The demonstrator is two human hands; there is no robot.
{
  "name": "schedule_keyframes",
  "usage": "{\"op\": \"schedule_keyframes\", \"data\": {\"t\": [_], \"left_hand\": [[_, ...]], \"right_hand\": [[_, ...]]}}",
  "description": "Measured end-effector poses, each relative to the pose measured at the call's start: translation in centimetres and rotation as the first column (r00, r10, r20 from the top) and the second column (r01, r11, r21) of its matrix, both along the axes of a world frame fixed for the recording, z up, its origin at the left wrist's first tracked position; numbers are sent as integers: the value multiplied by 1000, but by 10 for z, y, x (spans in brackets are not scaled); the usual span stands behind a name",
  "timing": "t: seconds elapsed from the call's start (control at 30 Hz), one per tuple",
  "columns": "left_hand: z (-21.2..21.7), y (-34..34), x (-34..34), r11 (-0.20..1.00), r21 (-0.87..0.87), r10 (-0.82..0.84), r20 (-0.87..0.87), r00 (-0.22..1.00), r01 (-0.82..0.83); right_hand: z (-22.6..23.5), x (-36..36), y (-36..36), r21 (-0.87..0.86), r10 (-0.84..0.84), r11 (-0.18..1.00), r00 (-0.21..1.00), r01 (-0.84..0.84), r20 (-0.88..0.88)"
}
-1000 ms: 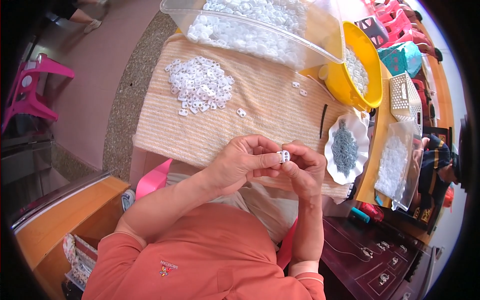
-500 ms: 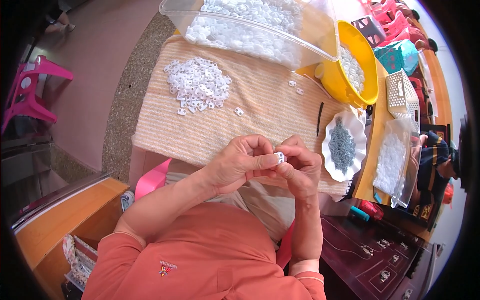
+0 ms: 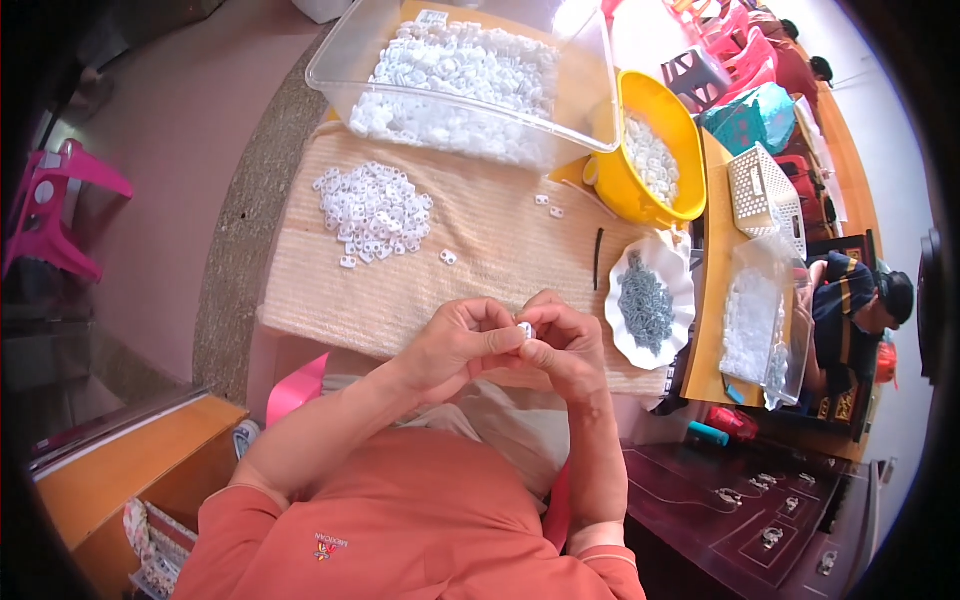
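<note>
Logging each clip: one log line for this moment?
left hand + right hand: pinching small white plastic piece | above beige woven mat

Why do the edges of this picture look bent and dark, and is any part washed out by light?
Head view: a fisheye lens curves the straight edge of the beige mat and leaves black corners. Strong daylight glares at the top right, bleaching the clear bin rim and the floor beyond. The centre stays sharp: the left hand and right hand pinch a small white piece.

Bare mat (image 3: pixel 500 250) between pile (image 3: pixel 374 211), dish (image 3: pixel 683 300)
</note>
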State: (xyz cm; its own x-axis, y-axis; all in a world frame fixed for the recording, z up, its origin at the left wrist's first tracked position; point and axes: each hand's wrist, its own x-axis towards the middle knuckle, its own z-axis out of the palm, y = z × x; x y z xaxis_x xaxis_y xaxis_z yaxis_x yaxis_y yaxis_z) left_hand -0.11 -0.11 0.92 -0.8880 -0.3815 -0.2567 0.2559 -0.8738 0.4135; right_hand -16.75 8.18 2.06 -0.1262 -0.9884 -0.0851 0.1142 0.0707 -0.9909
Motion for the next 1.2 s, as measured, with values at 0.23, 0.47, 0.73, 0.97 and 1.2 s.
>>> {"op": "schedule_keyframes", "data": {"t": [0.23, 0.47, 0.73, 0.97, 1.2], "left_hand": [[6, -2, 2, 1000, -1, -31, 14, 999, 31], [7, 1, 2, 999, 38, -20, 70, 997, 17], [5, 3, 1, 1000, 13, 18, 88, 996, -19], [4, 2, 2, 999, 12, 43, 113, 993, -45], [-1, 3, 1, 999, 9, 38, 115, 993, -39]], "right_hand": [[8, -9, 0, -30, 42, 998, 991, -46, -123], [45, -67, -16, -7, -163, 977, 721, 215, -674], [91, -124, -75, -394, -634, 765, 487, 510, -601], [62, -99, -60, -349, -536, 830, 449, 436, -715], [33, -45, -58, -14, -159, 970, 588, 244, -793]]}}
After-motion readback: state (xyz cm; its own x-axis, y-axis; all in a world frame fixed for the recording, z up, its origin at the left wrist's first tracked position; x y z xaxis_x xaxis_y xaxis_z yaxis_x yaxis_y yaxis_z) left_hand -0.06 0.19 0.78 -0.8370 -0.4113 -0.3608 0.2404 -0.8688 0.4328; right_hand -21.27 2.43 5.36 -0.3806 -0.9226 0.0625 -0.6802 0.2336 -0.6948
